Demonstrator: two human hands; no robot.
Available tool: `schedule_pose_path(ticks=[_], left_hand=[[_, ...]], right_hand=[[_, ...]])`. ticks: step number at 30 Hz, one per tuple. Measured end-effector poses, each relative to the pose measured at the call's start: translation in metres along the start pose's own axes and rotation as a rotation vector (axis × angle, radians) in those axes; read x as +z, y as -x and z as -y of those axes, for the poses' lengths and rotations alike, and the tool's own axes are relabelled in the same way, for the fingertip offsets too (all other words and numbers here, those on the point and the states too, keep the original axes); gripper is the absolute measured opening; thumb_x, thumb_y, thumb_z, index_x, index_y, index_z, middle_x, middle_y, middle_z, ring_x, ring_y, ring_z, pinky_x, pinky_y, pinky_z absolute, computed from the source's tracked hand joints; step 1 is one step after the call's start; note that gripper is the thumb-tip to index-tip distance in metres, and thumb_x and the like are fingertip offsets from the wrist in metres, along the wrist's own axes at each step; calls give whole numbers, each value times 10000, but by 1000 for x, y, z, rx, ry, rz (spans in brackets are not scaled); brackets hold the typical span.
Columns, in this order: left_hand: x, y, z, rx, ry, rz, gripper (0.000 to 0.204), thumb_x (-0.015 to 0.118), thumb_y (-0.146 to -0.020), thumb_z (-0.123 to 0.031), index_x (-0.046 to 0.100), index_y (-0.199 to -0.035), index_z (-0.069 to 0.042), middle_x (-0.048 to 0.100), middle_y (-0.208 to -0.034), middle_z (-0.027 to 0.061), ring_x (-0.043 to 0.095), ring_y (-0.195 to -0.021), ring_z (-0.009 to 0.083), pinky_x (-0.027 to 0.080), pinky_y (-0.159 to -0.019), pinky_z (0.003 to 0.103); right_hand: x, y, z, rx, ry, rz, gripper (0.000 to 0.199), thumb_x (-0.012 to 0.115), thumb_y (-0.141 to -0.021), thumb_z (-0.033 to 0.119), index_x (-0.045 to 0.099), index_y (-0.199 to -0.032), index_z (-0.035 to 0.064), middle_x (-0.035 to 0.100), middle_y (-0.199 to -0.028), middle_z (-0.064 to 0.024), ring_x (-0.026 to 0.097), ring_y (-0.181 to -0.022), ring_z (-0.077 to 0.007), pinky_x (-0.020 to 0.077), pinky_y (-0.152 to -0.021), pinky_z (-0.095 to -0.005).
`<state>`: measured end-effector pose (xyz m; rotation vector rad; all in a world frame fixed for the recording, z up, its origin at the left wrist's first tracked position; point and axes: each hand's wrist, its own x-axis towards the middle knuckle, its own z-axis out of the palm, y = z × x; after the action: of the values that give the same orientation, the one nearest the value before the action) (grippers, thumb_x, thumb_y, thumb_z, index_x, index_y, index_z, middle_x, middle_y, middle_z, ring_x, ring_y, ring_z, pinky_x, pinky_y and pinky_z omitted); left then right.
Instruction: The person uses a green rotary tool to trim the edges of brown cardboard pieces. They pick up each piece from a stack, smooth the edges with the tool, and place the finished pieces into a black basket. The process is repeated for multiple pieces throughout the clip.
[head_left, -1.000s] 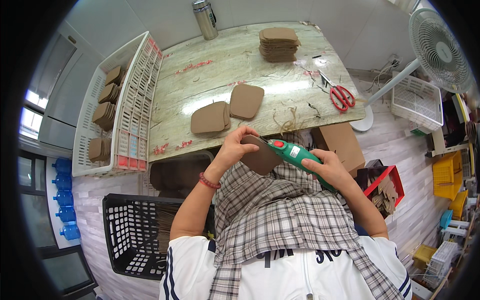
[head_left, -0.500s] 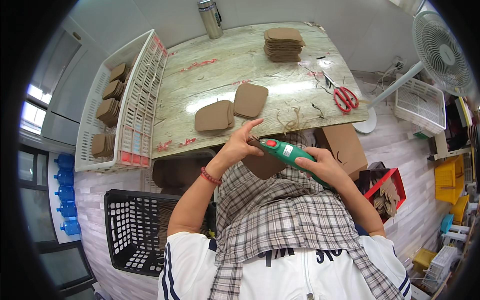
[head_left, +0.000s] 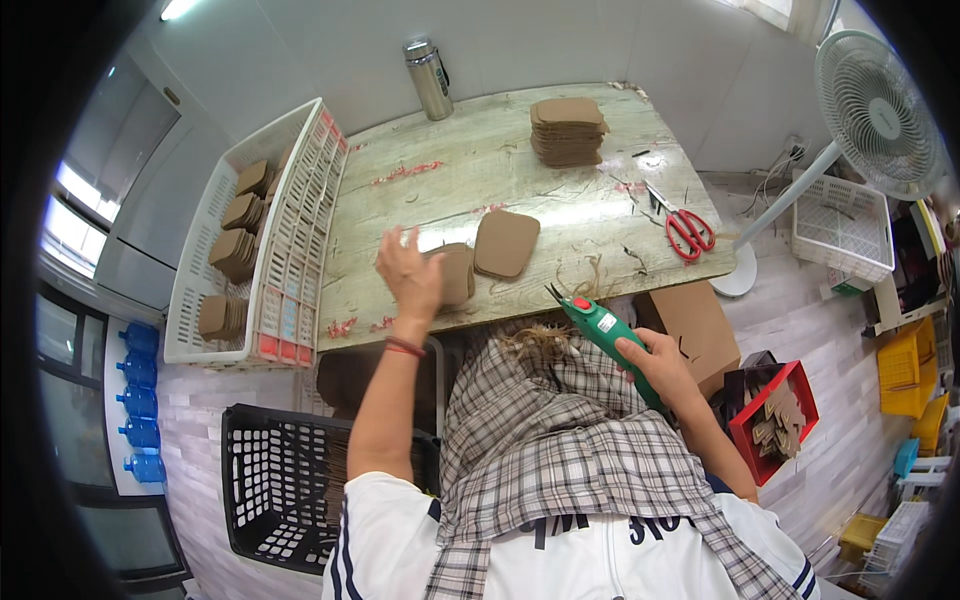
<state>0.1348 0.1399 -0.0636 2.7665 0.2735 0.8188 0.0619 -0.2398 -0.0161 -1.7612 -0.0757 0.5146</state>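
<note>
My right hand (head_left: 655, 362) is wrapped round green handheld electric scissors (head_left: 608, 325) with a red button, blades pointing up and left past the table's front edge. Over the table's near side, my left hand (head_left: 410, 278) is spread, slightly smeared by motion. It covers part of a small pile of brown rounded flat pieces (head_left: 457, 272); whether it touches them I cannot tell. Beside that pile lies another brown rounded piece (head_left: 507, 243). Thin brown trimmings (head_left: 540, 341) lie on the checked apron over my lap.
A neat stack of brown pieces (head_left: 567, 132), red-handled scissors (head_left: 686, 230) and a steel flask (head_left: 429, 82) stand or lie on the table (head_left: 390, 205). At left is a white crate (head_left: 290, 262) with more pieces; a black crate (head_left: 262, 480) sits below. A fan (head_left: 880, 118) stands right.
My left hand has gone from the cutter up and left to the pile on the table. The brown piece it held is out of its grasp. The cutter has swung slightly right and down.
</note>
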Motion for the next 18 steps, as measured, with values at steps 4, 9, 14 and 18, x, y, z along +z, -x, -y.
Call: schedule_pose_path(ticks=[4, 9, 14, 18], left_hand=[[26, 0, -67, 179, -250, 152, 718, 608, -826, -508, 517, -1293, 30, 308, -1474, 207, 126, -1422, 360, 38, -1148, 560], [48, 12, -90, 100, -89, 242, 708, 660, -815, -424, 487, -1286, 77, 253, -1499, 228, 53, -1443, 369, -2, -1153, 563], [50, 27, -119, 178, 221, 16, 550, 787, -691, -188, 538, -1141, 6, 399, -1366, 183, 207, -1387, 357, 114, -1149, 528], [45, 25, -128, -254, 544, 276, 395, 772, -685, -108, 545, -1004, -52, 517, -1196, 154, 408, -1208, 330, 299, -1042, 469]], right_hand=[[2, 1, -13, 20, -63, -52, 373, 650, -889, 352, 643, -917, -19, 607, -700, -38, 550, -581, -81, 457, -542, -250], [-6, 7, -20, 30, -91, -85, 361, 653, -890, 338, 640, -907, -22, 604, -692, -45, 553, -574, -85, 457, -534, -249], [-12, 10, -24, 8, -79, -171, 376, 656, -887, 340, 641, -918, -35, 592, -680, -48, 558, -561, -90, 461, -522, -260], [-13, 10, -21, 3, -53, -208, 400, 655, -885, 355, 641, -932, -42, 589, -676, -45, 556, -546, -94, 457, -510, -262]])
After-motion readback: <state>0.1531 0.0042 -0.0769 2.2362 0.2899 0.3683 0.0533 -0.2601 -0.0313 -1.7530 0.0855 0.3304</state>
